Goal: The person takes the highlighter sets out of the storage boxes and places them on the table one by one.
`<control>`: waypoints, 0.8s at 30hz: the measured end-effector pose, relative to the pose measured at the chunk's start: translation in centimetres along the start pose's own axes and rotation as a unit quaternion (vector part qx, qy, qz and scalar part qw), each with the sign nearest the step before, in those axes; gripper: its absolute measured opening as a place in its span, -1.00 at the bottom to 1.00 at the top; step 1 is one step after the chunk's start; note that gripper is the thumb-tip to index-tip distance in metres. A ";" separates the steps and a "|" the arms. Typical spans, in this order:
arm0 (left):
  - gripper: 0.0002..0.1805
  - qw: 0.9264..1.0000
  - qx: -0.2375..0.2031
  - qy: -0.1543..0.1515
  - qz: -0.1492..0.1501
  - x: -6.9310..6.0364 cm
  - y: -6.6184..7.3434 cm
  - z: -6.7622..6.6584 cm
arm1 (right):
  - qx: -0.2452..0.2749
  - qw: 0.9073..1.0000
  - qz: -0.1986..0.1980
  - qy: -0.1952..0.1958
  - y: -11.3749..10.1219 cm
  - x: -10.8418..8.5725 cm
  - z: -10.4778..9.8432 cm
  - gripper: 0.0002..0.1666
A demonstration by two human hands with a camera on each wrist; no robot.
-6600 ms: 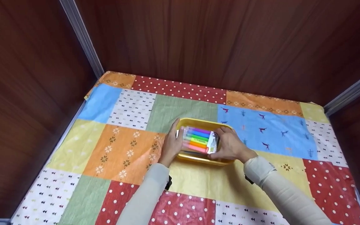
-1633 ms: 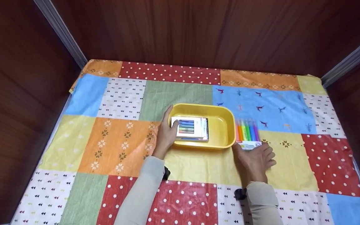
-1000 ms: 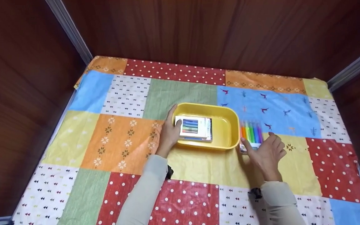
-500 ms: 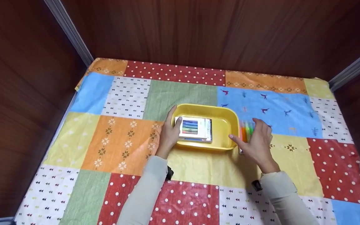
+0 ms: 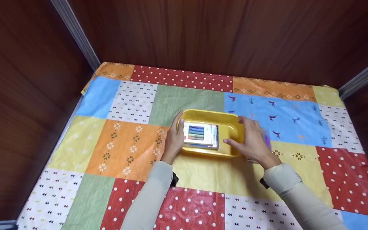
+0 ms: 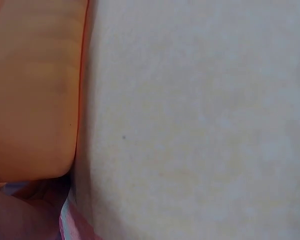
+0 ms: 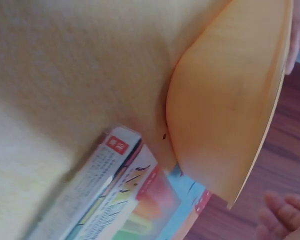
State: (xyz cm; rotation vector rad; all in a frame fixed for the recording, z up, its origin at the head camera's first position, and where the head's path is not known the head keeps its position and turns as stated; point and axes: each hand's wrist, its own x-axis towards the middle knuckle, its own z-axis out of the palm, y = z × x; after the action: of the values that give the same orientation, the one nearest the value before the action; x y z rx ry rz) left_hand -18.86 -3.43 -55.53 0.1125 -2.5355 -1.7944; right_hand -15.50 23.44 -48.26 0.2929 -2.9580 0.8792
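Yellow, smooth plastic with rounded corners, the tray (image 5: 211,117) sits mid-frame, its long axis running left to right. The left hand (image 5: 173,139) grips its left end. The right hand (image 5: 252,140), thumb and fingers apart, has moved left from the pen pack (image 5: 267,140) over the tray's right end; contact is unclear. Glossy printed boxes (image 5: 200,134) lie inside.

Head view: right hand (image 5: 253,142) hid most of the marker pack (image 5: 267,140), leaving a purple strip and a lower edge visible, while left hand (image 5: 173,138) covered one end of the yellow tray (image 5: 211,154); small print on the white box (image 5: 208,134) inside was unreadable. Left wrist view cropped the tray at the left and top edges. Right wrist view cut the pack at the bottom, its lettering blurred.
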 end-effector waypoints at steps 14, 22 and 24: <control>-0.45 1.000 0.012 -0.004 0.004 0.5 0.4 0.3 | -0.062 0.986 -0.056 -0.144 -2.6 3.8 0.3 0.11; -0.44 1.000 0.007 -0.001 -0.009 0.1 0.1 0.0 | -0.084 0.971 -0.091 -0.206 -3.5 5.4 1.3 0.17; -0.44 1.000 0.012 -0.001 -0.012 0.0 0.0 0.0 | -0.086 0.968 -0.102 -0.211 -3.5 5.7 1.5 0.15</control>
State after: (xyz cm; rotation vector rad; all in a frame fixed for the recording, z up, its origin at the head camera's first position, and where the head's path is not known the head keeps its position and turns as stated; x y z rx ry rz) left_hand -18.90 -3.42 -55.52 0.1425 -2.5685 -1.7748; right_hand -20.45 18.79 -47.11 0.8555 -3.2703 0.5895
